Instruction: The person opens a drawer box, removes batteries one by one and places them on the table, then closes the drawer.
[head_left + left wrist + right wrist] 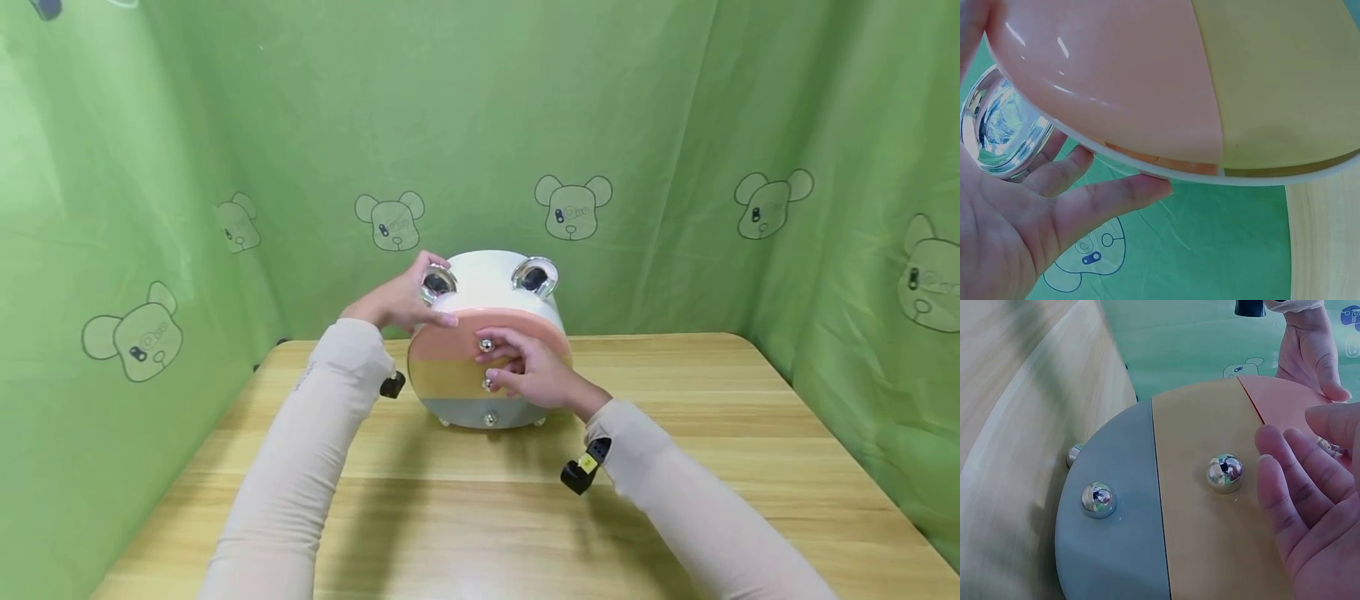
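Note:
A frog-like drawer box [483, 279] with a white top and shiny ringed eyes stands on the table. Its rounded front has a pink drawer front [1110, 81], a yellow one [1200, 544] and a grey-blue one [1119, 556], each with a silver knob. My left hand [405, 296] grips the upper left of the box, thumb on the pink front's edge, fingers around the side by the left eye [438, 283]. At the pink front, the curled fingers of my right hand [540, 371] hold the top knob [487, 344]. The thumb overlaps the middle knob [1224, 473] in the head view.
The wooden table [465, 517] spreads around the box, on small round feet. Green curtains [480, 125] with bear-head prints enclose the back and sides. A black wrist camera [581, 475] hangs below my right wrist, and another [392, 385] sits at my left.

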A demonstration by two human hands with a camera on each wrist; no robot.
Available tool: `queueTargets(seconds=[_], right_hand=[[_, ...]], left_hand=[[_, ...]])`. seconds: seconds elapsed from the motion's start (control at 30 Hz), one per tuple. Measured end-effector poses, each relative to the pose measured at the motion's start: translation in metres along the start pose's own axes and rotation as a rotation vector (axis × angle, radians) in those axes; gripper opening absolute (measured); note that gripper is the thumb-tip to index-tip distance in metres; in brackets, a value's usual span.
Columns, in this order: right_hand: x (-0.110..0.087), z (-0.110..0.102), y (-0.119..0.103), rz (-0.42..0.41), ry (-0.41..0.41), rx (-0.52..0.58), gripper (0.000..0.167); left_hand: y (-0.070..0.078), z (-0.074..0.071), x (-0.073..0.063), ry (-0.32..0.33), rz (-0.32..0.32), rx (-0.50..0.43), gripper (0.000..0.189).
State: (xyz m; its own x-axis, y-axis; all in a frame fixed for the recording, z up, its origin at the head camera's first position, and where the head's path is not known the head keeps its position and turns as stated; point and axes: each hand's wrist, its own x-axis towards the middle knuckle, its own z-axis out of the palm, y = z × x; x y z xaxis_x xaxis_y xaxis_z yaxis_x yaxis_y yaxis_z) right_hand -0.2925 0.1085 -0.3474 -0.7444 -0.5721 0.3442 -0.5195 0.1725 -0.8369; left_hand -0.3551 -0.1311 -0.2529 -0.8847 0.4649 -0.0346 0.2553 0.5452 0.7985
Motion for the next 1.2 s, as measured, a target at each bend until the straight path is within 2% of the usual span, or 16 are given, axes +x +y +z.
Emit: queueTargets(seconds=[0.3, 0.53, 0.67, 0.8, 0.9, 1.03, 1.2], right_hand=[[-0.005, 0.004, 0.011, -0.018, 0.008, -0.040, 0.073], [-0.016, 0.010, 0.014, 0.017, 0.032, 0.078, 0.079], [-0.018, 0.013, 0.009, 0.020, 0.070, 0.127, 0.069], [-0.020, 0.017, 0.006, 0.032, 0.095, 0.150, 0.041], [-0.022, 0.019, 0.008, 0.091, 0.079, 0.134, 0.025], [-0.024, 0.023, 0.017, 0.187, 0.050, 0.140, 0.024], [-0.025, 0.028, 0.031, 0.313, 0.081, 0.220, 0.024]], left_hand=[[-0.001, 0.001, 0.001, 0.017, -0.012, 0.011, 0.100], [0.000, 0.004, 0.001, 0.015, -0.010, 0.017, 0.099], [0.001, 0.003, 0.001, 0.017, -0.009, 0.018, 0.099], [0.002, 0.002, 0.000, 0.017, -0.015, 0.010, 0.100], [0.001, 0.001, 0.000, 0.023, -0.017, 0.015, 0.100], [0.000, 0.001, 0.000, 0.037, -0.009, 0.031, 0.101], [0.000, 0.003, 0.001, 0.041, -0.009, 0.027, 0.100]])
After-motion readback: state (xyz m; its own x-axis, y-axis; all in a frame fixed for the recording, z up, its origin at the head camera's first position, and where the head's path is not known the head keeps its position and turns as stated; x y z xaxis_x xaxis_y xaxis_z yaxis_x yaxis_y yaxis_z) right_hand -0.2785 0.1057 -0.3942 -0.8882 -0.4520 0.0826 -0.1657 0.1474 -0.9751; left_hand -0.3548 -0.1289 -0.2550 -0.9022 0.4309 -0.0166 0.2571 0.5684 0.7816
